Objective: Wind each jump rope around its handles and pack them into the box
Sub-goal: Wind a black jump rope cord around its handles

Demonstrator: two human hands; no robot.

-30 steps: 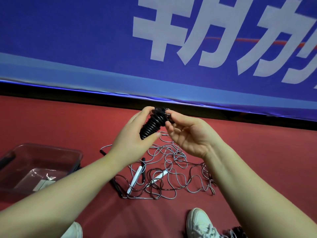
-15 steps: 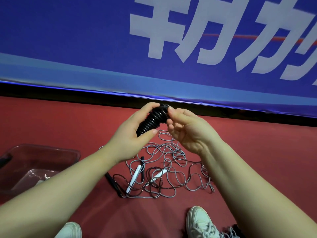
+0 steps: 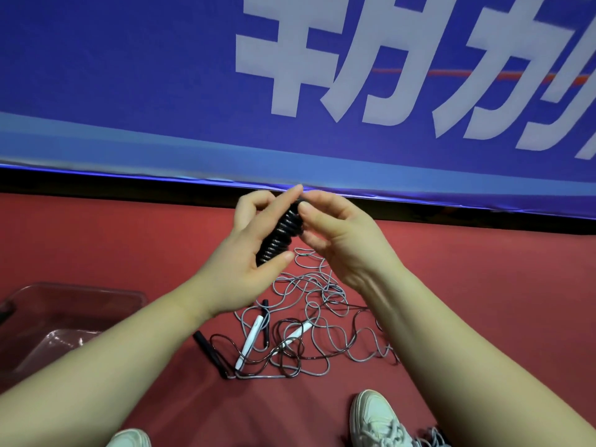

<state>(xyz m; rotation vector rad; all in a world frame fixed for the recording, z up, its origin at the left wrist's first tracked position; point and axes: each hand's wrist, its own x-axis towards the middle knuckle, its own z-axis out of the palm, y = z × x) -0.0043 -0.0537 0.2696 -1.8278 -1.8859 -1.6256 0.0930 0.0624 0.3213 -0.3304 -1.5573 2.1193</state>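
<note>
Right now the wound black rope (image 3: 280,233) is up in the air between the two hands, above the pile on the floor. Its cord goes round and round the handles in tight rings, so this one looks almost done. The left hand (image 3: 240,259) holds it from the side, with the thumb by the low end and the fingers curled round the back. The right hand (image 3: 345,243) pinches the top end with its fingertips. Maybe it is tucking in the last bit of cord, but that bit is hidden, so I cannot tell. Under the hands, on the red floor (image 3: 483,285), more ropes lie in a messy heap: a grey rope (image 3: 322,295) with white handles (image 3: 250,340), and a dark rope (image 3: 283,350) with black handles (image 3: 211,350). These are all loose and mixed up together. The box (image 3: 80,290) sits on the floor to the left, well apart from the hands, and I cannot tell what is in it. So I think one rope is nearly ready to pack, and at least two more need winding and packing. A big blue banner (image 3: 129,91) hangs behind, and two white shoes (image 3: 377,421) show at the bottom.
</note>
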